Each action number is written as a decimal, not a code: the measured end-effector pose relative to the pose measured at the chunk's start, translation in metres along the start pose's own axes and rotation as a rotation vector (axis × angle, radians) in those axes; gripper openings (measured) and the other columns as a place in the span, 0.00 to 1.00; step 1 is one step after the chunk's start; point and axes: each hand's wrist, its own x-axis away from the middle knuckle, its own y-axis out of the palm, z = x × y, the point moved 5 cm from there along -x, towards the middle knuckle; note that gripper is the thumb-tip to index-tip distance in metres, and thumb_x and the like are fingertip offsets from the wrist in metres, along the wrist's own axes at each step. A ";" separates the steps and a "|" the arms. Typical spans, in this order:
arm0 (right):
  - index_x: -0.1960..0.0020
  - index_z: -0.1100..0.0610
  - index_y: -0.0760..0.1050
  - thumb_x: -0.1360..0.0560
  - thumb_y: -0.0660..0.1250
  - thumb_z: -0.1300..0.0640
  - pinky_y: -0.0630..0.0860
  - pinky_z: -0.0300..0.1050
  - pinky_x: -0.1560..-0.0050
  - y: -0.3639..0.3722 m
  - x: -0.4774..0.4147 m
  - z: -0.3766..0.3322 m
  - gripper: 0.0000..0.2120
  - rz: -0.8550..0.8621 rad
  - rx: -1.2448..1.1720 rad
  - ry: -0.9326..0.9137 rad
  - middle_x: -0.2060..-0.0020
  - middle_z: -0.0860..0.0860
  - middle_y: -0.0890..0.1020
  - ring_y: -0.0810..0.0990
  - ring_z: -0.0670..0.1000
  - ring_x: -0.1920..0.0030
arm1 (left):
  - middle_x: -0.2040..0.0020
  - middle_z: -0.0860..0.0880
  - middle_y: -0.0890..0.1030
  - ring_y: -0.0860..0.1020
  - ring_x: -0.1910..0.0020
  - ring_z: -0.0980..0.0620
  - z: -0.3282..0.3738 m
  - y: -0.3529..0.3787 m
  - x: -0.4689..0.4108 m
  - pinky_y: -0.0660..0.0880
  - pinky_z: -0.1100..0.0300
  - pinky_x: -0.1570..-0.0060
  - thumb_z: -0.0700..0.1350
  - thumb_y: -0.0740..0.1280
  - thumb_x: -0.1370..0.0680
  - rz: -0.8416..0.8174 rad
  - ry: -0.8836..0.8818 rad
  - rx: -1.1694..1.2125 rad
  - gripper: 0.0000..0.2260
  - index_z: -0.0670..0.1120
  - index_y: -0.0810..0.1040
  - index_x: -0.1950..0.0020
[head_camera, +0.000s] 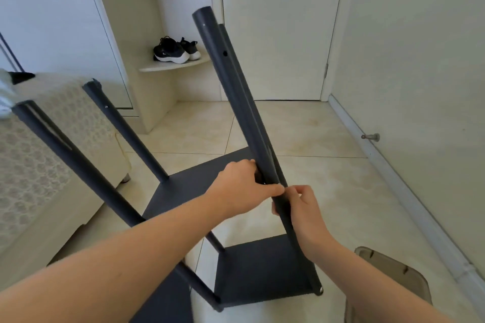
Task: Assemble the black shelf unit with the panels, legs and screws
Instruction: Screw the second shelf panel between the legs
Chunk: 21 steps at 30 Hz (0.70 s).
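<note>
A black shelf unit stands on the tiled floor with several round black legs rising from it. Its near panel (262, 270) lies low at the bottom centre, and a second panel (189, 186) sits further back. The right leg (231, 86) leans up toward the door, with screw holes near its top. My left hand (241, 186) grips this leg at mid-height, thumb pressed across it. My right hand (301, 210) holds the same leg just below, fingers curled round it. Two more legs (123, 128) (65, 155) stand at the left.
A bed with a patterned cover (52, 144) stands close on the left. A transparent stool or bin (388, 275) sits at the bottom right. Black shoes (175, 51) rest on a corner shelf. A closed door (275, 34) and a wall with a doorstop (371, 137) bound the right side.
</note>
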 end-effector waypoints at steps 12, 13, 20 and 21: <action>0.43 0.54 0.62 0.15 0.50 0.53 0.73 0.32 0.56 0.054 0.000 -0.045 0.06 -0.104 0.177 -0.139 0.57 0.56 0.82 0.80 0.43 0.59 | 0.39 0.59 0.77 0.76 0.45 0.60 -0.075 -0.042 0.022 0.67 0.73 0.54 0.56 0.70 0.23 0.089 -0.010 0.420 0.24 0.51 0.74 0.29; 0.42 0.53 0.61 0.15 0.50 0.53 0.71 0.30 0.58 0.059 0.001 -0.045 0.06 -0.117 0.208 -0.146 0.56 0.56 0.82 0.80 0.43 0.58 | 0.41 0.59 0.77 0.76 0.43 0.59 -0.085 -0.040 0.027 0.67 0.71 0.51 0.56 0.70 0.24 0.095 -0.028 0.444 0.25 0.53 0.72 0.27; 0.43 0.51 0.61 0.16 0.50 0.51 0.67 0.30 0.58 0.092 0.003 -0.017 0.05 -0.185 0.482 -0.196 0.52 0.53 0.78 0.78 0.45 0.53 | 0.46 0.65 0.76 0.73 0.39 0.57 -0.146 -0.009 0.058 0.67 0.60 0.38 0.54 0.70 0.23 0.104 -0.185 0.685 0.27 0.54 0.69 0.25; 0.42 0.51 0.60 0.16 0.50 0.51 0.68 0.31 0.58 0.097 0.005 -0.014 0.05 -0.202 0.512 -0.204 0.52 0.52 0.78 0.78 0.45 0.53 | 0.46 0.66 0.75 0.73 0.37 0.57 -0.153 -0.004 0.063 0.67 0.59 0.36 0.54 0.70 0.23 0.102 -0.200 0.722 0.27 0.55 0.68 0.25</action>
